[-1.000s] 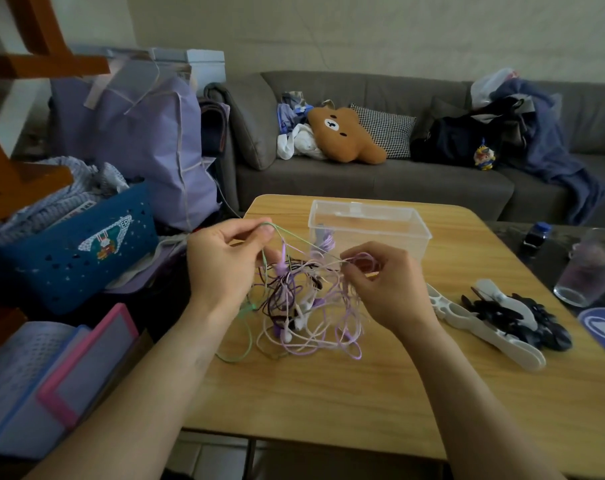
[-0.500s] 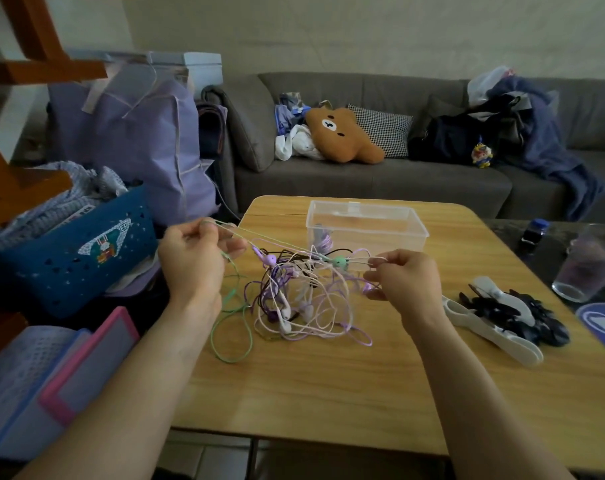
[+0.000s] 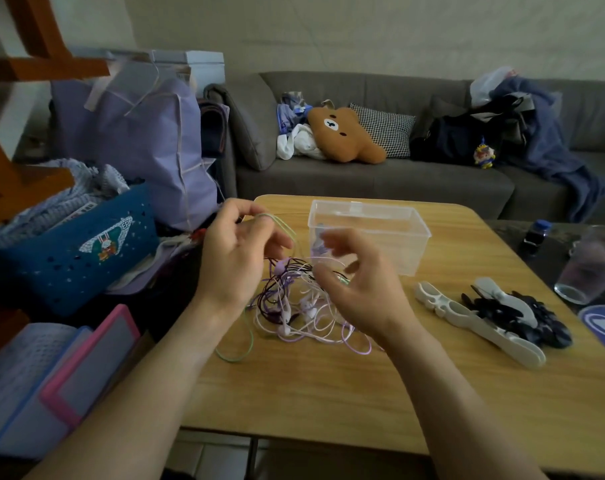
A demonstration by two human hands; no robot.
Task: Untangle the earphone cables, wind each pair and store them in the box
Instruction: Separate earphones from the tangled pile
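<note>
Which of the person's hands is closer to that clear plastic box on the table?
The right hand: it hovers just in front of the clear plastic box, its blurred fingers overlapping the box's near wall. The left hand is off to the box's left.

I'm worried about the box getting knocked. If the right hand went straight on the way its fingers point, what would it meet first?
Probably the clear plastic box: the right hand points up-table toward its near wall, though depth is unclear.

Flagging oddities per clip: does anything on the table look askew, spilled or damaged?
Nothing spilled or broken. Only the knotted pile of purple, white, black and green earphone cables is disorderly, lying on the wooden table before the clear plastic box.
</note>
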